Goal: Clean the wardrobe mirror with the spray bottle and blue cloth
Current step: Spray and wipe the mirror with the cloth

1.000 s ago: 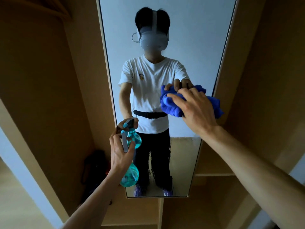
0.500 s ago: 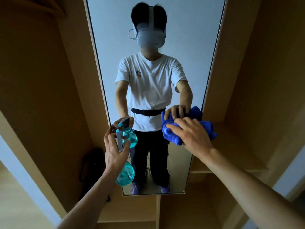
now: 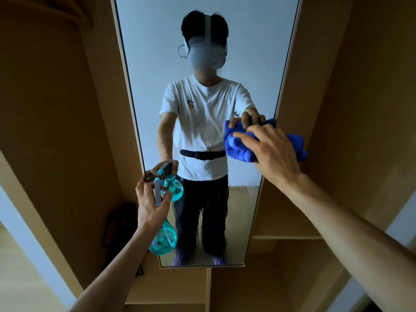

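Mirror (image 3: 146, 52): a tall, narrow panel set in the wardrobe (image 3: 67, 109), with wooden walls on both sides.

Your right hand (image 3: 273, 154) lies over the bunched blue cloth (image 3: 238, 147). The fingers are spread and curled over the wad, holding it against the glass at the mirror's right edge, about halfway up. Part of the cloth hangs past the edge onto the wood.

Your left hand (image 3: 150, 206) grasps the spray bottle (image 3: 163, 242) by its neck, fingers wrapped round it. The grey trigger head stands above the grip and the teal body hangs below the wrist. The bottle sits low and in front of the mirror's left edge. Whether its nozzle touches the glass cannot be told. Your two hands are well apart.

Droplets and a rippled reflection show on the lower part of the glass.

A dark bag (image 3: 119, 226) rests low in the left compartment, beside your left forearm. A shelf (image 3: 286, 233) runs to the right of the mirror's lower part.
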`<state>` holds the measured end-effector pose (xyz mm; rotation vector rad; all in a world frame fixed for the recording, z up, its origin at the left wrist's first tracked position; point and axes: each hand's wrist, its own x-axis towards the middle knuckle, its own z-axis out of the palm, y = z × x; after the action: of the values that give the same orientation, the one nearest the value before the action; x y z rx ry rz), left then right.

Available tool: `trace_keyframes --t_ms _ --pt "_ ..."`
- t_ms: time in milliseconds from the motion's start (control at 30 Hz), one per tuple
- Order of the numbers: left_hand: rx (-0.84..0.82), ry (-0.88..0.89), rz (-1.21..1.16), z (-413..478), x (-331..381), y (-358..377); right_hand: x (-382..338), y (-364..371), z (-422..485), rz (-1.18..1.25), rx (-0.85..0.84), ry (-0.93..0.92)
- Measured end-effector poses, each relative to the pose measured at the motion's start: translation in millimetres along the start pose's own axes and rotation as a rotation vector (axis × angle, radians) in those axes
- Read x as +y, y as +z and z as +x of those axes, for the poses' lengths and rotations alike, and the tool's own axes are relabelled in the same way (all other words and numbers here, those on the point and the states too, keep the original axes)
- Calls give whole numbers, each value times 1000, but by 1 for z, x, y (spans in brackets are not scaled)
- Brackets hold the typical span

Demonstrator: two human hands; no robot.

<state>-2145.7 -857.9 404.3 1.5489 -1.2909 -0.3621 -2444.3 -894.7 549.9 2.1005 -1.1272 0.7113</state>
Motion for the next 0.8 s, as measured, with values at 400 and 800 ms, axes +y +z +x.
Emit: trace_keyframes --t_ms 400,800 --pt "26 -3 -7 -3 -1 10 -18 70 -89 108 -83 -27" --pt "59 9 -22 -5 1 -2 -34 63 -97 382 -80 470"
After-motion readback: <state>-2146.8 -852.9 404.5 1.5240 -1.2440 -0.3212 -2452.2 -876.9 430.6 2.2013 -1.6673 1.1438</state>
